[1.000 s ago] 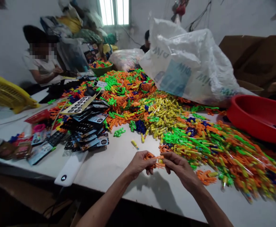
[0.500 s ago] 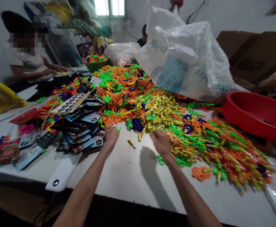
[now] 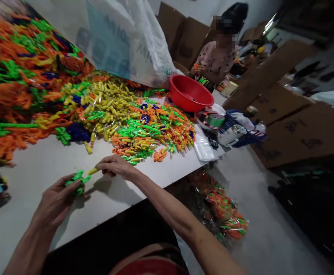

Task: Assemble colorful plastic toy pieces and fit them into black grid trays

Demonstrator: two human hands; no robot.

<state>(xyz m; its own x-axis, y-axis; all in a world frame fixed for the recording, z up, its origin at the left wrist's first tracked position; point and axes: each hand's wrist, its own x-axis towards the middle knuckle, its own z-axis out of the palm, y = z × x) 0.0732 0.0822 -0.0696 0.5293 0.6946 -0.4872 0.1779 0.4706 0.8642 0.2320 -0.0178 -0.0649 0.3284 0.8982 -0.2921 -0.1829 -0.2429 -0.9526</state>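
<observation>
My left hand (image 3: 57, 199) rests on the white table (image 3: 41, 168) with its fingers closed on a small green plastic piece (image 3: 77, 182). Just to its right, my right hand (image 3: 114, 167) pinches a short yellow stick (image 3: 92, 171) whose tip points at the green piece. Both hands sit near the table's front edge. A large heap of orange, green, yellow and blue plastic pieces (image 3: 104, 110) spreads behind them.
A red basin (image 3: 190, 93) stands at the table's far end beside a big clear plastic bag (image 3: 127, 38). A roll of tape (image 3: 215, 120) and a blue basket (image 3: 243, 133) sit past it. A seated person (image 3: 220, 57) works there. Cardboard boxes (image 3: 299, 130) and bagged pieces (image 3: 227, 221) lie on the floor.
The view has swung right. My hands came back from the heap to the table's front, the left now holding a green piece and the right a yellow stick.
</observation>
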